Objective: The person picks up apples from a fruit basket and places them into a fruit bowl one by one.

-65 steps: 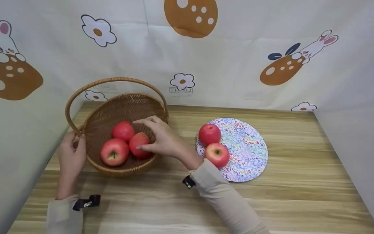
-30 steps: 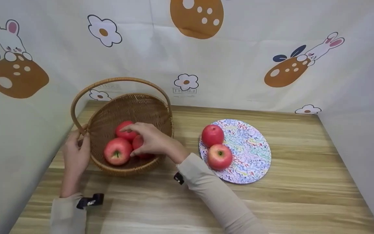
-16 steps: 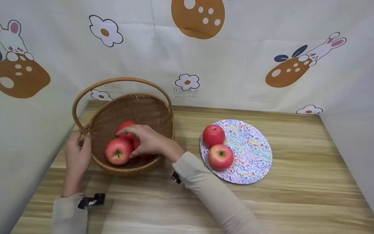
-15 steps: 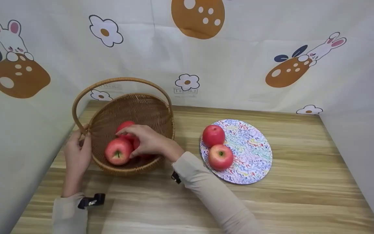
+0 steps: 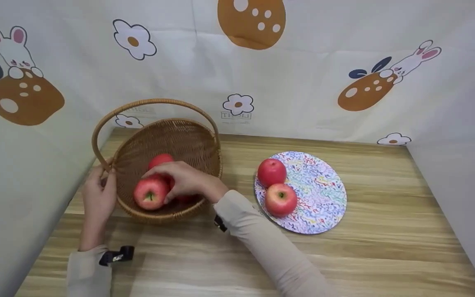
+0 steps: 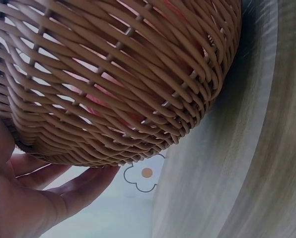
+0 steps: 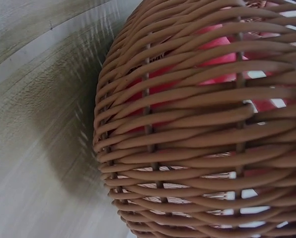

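Note:
A brown wicker basket (image 5: 171,136) with an arched handle stands at the left of the table. My left hand (image 5: 99,198) grips its left rim at the handle's foot, thumb in front; the left wrist view has fingers (image 6: 88,186) against the woven side. Reaching inside from the right, my right hand (image 5: 186,179) has its fingers over the top of the front red apple (image 5: 151,193) and its thumb at that apple's right side. A second apple (image 5: 161,160) shows behind the hand, and a third is mostly hidden under the palm. The right wrist view holds only the basket's weave (image 7: 197,124).
Right of the basket lies a round, colourfully patterned mat (image 5: 316,194). Two more apples, one darker red (image 5: 271,172) and one paler (image 5: 281,200), sit on its left side. A printed cloth (image 5: 295,82) walls the wooden table (image 5: 386,231) at back and sides.
My right hand has moved left and down inside the basket, from the right-hand apple onto the front one. My left hand keeps its hold on the rim; the apples on the mat stay put.

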A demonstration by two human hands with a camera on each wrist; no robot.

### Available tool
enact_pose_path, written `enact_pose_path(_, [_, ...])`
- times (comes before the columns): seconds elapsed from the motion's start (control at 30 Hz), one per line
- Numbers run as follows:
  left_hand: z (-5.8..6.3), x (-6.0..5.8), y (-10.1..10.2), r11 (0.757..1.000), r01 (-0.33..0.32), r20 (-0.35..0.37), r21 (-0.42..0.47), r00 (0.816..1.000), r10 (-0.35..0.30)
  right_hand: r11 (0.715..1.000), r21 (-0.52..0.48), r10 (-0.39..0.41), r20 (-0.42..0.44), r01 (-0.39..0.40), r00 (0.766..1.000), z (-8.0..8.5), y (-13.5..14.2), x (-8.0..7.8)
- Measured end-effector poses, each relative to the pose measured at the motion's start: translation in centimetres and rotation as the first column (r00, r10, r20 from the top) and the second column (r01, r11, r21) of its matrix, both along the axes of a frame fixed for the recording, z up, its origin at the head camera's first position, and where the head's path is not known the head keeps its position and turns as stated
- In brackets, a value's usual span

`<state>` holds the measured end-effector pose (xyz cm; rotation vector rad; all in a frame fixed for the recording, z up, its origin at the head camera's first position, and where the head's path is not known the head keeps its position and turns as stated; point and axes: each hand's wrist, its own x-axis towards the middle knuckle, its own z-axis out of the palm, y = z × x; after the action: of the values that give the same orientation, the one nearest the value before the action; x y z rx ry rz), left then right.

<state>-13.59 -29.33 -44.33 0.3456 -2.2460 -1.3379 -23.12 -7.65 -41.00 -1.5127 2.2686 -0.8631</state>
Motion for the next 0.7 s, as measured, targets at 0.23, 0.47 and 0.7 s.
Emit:
enact_pose_path(0.23, [0.1, 0.0, 0.1, 1.000, 0.006, 0.014, 0.012, 1.000, -0.006, 0.998, 0.055, 0.016, 0.007, -0.016, 1.000, -0.2, -0.7, -0.2])
enact_pose_path(0.47, [0.2, 0.2, 0.2, 1.000, 0.016, 0.006, 0.006, 1.000, -0.016, 0.994, 0.106, 0.033, -0.043, -0.029, 0.999, -0.3, -1.3, -0.3])
enact_pose_path(0.7, [0.1, 0.1, 0.2, 1.000, 0.020, -0.003, 0.003, 1.000, -0.020, 0.987, 0.160, 0.010, -0.118, 0.009, 0.993, -0.3, -1.6, -0.2])
